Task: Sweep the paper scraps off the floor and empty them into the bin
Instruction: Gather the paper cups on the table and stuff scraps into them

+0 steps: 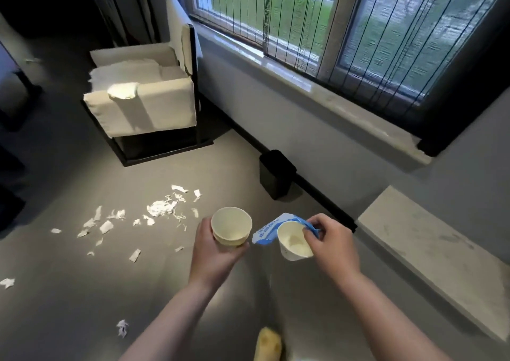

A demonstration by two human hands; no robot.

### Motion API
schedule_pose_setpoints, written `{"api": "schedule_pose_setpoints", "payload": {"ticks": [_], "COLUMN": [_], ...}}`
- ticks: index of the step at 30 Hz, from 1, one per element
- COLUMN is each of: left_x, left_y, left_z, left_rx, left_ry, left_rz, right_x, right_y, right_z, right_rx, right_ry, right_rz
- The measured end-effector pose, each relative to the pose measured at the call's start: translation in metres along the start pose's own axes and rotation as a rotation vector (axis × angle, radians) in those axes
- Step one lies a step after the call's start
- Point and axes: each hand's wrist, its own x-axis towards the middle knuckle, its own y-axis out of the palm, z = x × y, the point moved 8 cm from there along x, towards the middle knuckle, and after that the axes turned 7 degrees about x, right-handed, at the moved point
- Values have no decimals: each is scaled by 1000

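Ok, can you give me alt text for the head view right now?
A person's left hand holds an empty paper cup, and the right hand holds another paper cup with a blue-and-white wrapper. Torn paper scraps litter the grey floor near a black bin under the window.

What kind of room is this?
Probably a living room or lounge: there is a cream armchair, a big window with string blinds, a small black bin by the wall, and torn paper scraps on the floor.
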Motion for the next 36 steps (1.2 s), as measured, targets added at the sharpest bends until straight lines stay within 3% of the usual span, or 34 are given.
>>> {"api": "schedule_pose_setpoints", "payload": {"ticks": [4,9,15,22,27,36], "left_x": [70,156,274,392,446,550], "left_y": [17,25,55,87,131,217], "left_z": [-32,-13,-3,-11,-9,10], "left_rx": [-44,-46,-13,30,63,138], "left_ry": [13,-64,-103,-125,-144,-223], "left_rz": [13,4,171,255,326,293], "right_x": [73,154,244,325,391,526], "right_y": [7,29,53,63,70,109], "right_z": [17,28,24,17,-4,-58], "right_rx": [-2,-35,-8,62,72,29], "right_ry": [25,61,238,410,472,496], "right_rz": [3,15,-52,-123,-127,-14]}}
